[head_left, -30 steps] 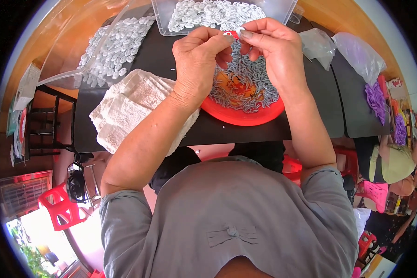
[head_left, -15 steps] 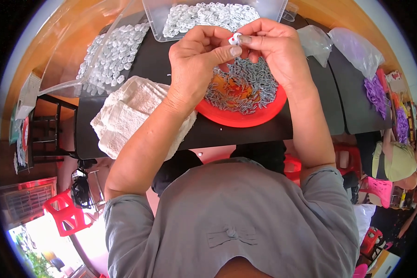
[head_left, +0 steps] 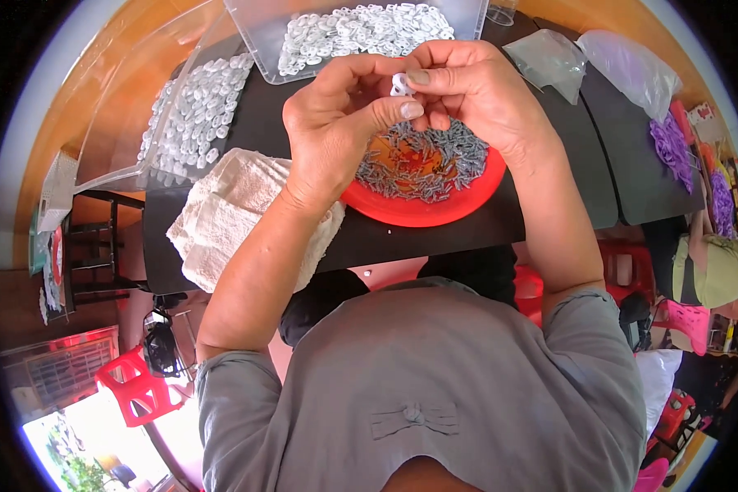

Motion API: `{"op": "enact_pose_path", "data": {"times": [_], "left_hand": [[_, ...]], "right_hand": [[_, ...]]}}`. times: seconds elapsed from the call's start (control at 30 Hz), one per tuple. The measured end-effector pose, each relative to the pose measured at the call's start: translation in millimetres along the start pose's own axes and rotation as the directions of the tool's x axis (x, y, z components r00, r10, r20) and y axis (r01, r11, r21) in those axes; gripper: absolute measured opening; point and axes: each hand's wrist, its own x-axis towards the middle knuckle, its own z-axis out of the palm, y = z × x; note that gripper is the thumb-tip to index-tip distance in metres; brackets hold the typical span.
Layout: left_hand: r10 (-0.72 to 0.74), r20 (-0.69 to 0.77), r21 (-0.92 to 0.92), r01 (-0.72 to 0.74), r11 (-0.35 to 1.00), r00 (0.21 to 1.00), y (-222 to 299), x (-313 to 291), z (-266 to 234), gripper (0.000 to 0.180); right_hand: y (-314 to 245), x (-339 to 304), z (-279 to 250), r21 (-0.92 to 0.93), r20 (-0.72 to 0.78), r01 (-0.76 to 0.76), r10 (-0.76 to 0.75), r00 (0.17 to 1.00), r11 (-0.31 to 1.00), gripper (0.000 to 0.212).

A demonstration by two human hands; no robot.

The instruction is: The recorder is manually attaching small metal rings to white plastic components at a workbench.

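A small white oval plastic piece (head_left: 399, 85) with an opening in it is pinched up between both hands, above a red bowl (head_left: 410, 215). My left hand (head_left: 336, 123) is closed, its thumb pointing toward the piece from below. My right hand (head_left: 488, 98) is closed too, with its thumb and forefinger against the piece's right side. The remaining fingers curl behind and are partly hidden. Inside the bowl lie many small grey rod-like parts (head_left: 459, 156), thinner in the middle where orange-red shows through.
Beyond my hands stands a clear bin (head_left: 283, 80) of white oval pieces. To the left, more white pieces (head_left: 197, 115) lie in a clear tray. A cream towel (head_left: 230, 213) rests under my left forearm. Plastic bags (head_left: 631, 70) and purple strips (head_left: 671, 152) are at the right.
The piece has turned; the red spot on it no longer shows, and its opening does. Both hands moved slightly left and down, and the whole view has shifted a little.
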Motion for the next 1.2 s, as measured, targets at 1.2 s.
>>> {"op": "enact_pose_path", "data": {"times": [1.2], "left_hand": [[-0.343, -0.18, -0.202, 0.306, 0.93, 0.922, -2, 5, -6, 0.013]], "right_hand": [[19, 3, 22, -0.346, -0.248, 0.387, -0.481, 0.841, 0.855, 0.014]]}}
